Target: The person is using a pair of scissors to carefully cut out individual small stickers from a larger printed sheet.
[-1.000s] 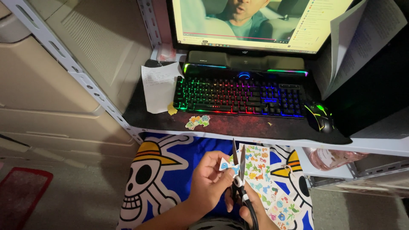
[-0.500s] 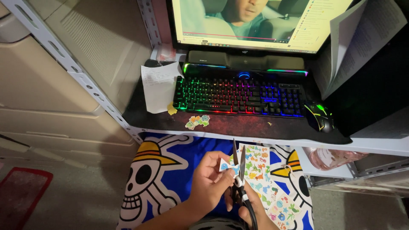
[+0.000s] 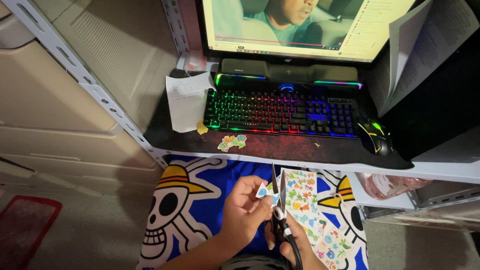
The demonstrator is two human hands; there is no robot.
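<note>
My right hand point(image 3: 295, 247) grips black-handled scissors point(image 3: 278, 200), blades pointing up and slightly apart. My left hand point(image 3: 245, 210) pinches a small cut sticker piece point(image 3: 263, 190) right at the blades. A colourful sticker sheet point(image 3: 307, 210) with cartoon creatures lies over my lap, just right of the scissors. Both hands sit low in the head view, below the desk edge.
A blue cloth with skull-and-straw-hat print point(image 3: 175, 200) covers my lap. On the desk point(image 3: 280, 150) sit a rainbow-lit keyboard point(image 3: 280, 111), a glowing mouse point(image 3: 374, 136), cut stickers point(image 3: 231, 142), a paper note point(image 3: 187, 100) and a monitor point(image 3: 300, 25). A metal shelf post point(image 3: 85, 80) runs at left.
Hands, scissors and sticker stay almost in place; the scissors blades look slightly closer together on the sticker piece. The video on the monitor has moved on.
</note>
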